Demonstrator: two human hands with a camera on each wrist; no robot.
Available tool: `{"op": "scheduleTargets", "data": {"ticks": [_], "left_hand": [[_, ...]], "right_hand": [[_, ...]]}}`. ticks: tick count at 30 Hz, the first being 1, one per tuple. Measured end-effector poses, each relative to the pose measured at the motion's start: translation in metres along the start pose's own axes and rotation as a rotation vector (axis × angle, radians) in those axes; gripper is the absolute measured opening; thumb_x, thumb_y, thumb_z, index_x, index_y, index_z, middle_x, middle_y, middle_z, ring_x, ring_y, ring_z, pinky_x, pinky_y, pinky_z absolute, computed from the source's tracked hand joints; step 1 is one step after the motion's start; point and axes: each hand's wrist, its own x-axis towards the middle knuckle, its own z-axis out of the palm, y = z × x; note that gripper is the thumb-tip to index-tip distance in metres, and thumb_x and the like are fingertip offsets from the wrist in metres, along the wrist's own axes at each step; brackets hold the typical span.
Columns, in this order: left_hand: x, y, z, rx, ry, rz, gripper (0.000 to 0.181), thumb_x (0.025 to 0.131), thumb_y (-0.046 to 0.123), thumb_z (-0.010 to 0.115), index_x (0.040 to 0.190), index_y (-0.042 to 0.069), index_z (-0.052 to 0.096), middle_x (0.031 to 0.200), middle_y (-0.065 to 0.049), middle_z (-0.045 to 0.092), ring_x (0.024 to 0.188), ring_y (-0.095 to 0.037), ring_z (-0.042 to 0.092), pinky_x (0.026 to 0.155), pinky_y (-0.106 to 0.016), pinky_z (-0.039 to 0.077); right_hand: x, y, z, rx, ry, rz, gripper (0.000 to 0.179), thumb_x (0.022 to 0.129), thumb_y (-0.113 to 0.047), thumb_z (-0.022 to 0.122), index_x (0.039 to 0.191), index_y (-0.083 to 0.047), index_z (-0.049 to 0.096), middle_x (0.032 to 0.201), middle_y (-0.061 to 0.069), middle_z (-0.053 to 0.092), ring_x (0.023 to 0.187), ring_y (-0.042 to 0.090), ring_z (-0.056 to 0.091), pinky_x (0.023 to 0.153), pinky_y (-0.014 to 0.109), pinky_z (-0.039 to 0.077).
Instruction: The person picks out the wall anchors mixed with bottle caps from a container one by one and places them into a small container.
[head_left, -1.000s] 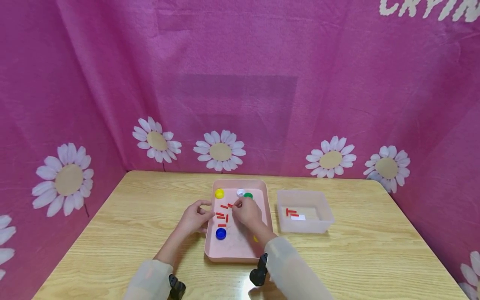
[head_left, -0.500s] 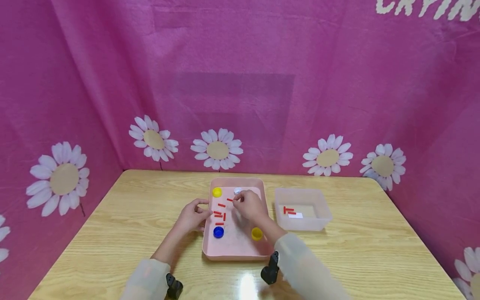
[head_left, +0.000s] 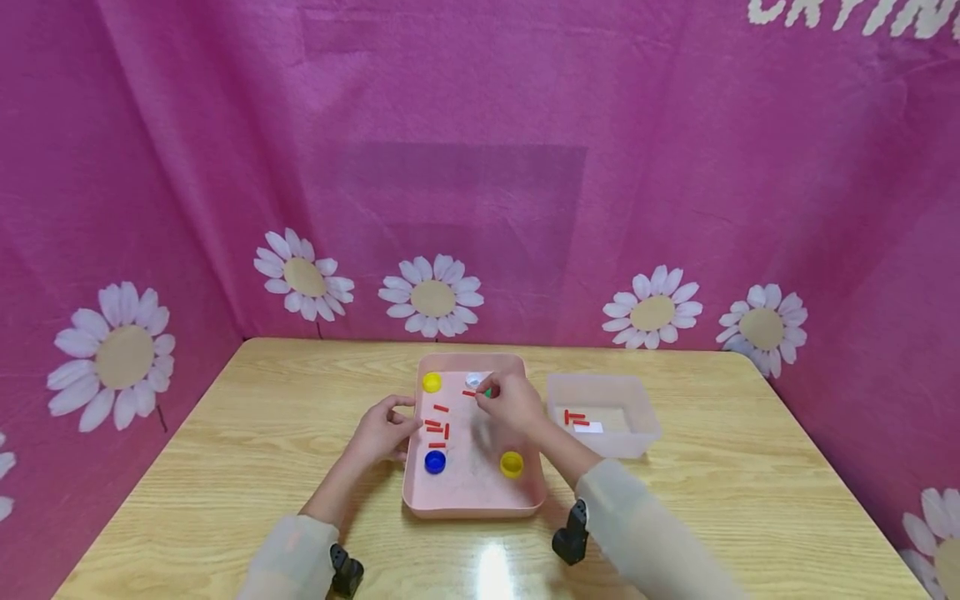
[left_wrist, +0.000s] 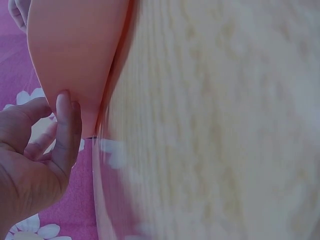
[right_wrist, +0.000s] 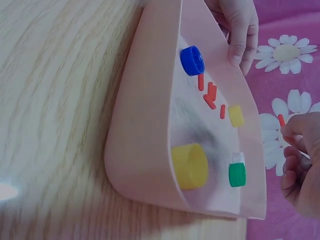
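Note:
My right hand (head_left: pixel 513 406) pinches a small red stick (head_left: pixel 468 393) between thumb and forefinger, over the far part of a pink tray (head_left: pixel 480 502). In the right wrist view this red stick (right_wrist: pixel 281 120) stands clear of the tray. My left hand (head_left: pixel 382 432) holds the tray's left wall, thumb at the rim and fingers along the outside, as the left wrist view shows. Several loose red sticks (head_left: pixel 435 429) lie on the tray's left side. Around them sit bottle caps: yellow (head_left: pixel 431 382), white (head_left: pixel 474 380), blue (head_left: pixel 435 462) and another yellow (head_left: pixel 512 464). The green cap (right_wrist: pixel 237 174) is partly behind my right hand in the head view.
A translucent box (head_left: pixel 603 446) stands just right of the tray, with three red sticks (head_left: pixel 575 417) and a white label (head_left: pixel 589 427) in it. Beneath both is a wooden table (head_left: pixel 720 467); a pink flowered cloth (head_left: pixel 480 183) hangs behind its far edge.
My right hand has lifted the red stick away from the other sticks and moved right and back with it, uncovering the near yellow cap. The left hand stays at the tray wall.

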Motion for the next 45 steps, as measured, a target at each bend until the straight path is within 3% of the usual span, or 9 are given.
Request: {"op": "scheduleTargets", "data": {"ticks": [6, 11, 28, 45], "left_hand": [[0.001, 0.001, 0.001, -0.003, -0.001, 0.030, 0.042, 0.088, 0.014, 0.064, 0.127, 0.009, 0.051, 0.092, -0.012, 0.057, 0.063, -0.014, 0.059, 0.049, -0.028, 0.056], [0.003, 0.001, 0.000, -0.012, 0.008, 0.069, 0.043, 0.087, 0.012, 0.065, 0.127, 0.007, 0.052, 0.090, -0.012, 0.058, 0.058, -0.013, 0.059, 0.048, -0.029, 0.056], [0.003, 0.001, 0.002, -0.016, -0.003, 0.009, 0.043, 0.088, 0.016, 0.065, 0.128, 0.013, 0.052, 0.093, -0.011, 0.055, 0.064, -0.016, 0.058, 0.051, -0.028, 0.056], [0.001, -0.003, 0.002, -0.014, 0.002, 0.004, 0.043, 0.088, 0.016, 0.065, 0.128, 0.012, 0.052, 0.094, -0.012, 0.055, 0.065, -0.016, 0.058, 0.050, -0.027, 0.056]], "right_hand": [[-0.004, 0.001, -0.017, -0.040, 0.031, -0.115, 0.007, 0.082, -0.015, 0.068, 0.084, -0.010, 0.071, 0.068, 0.000, 0.056, 0.061, 0.011, 0.046, 0.052, 0.020, 0.038], [-0.008, 0.003, -0.028, -0.051, 0.062, -0.154, 0.005, 0.080, -0.014, 0.068, 0.082, -0.010, 0.070, 0.072, 0.003, 0.055, 0.061, 0.011, 0.045, 0.053, 0.021, 0.038], [-0.026, 0.025, -0.056, -0.098, 0.087, -0.147, 0.011, 0.080, -0.014, 0.065, 0.087, -0.007, 0.070, 0.078, 0.007, 0.057, 0.062, 0.013, 0.044, 0.055, 0.021, 0.038], [-0.042, 0.056, -0.084, -0.104, 0.131, -0.122, 0.010, 0.081, -0.012, 0.066, 0.089, -0.005, 0.070, 0.078, 0.005, 0.056, 0.060, 0.011, 0.045, 0.052, 0.021, 0.038]]}}
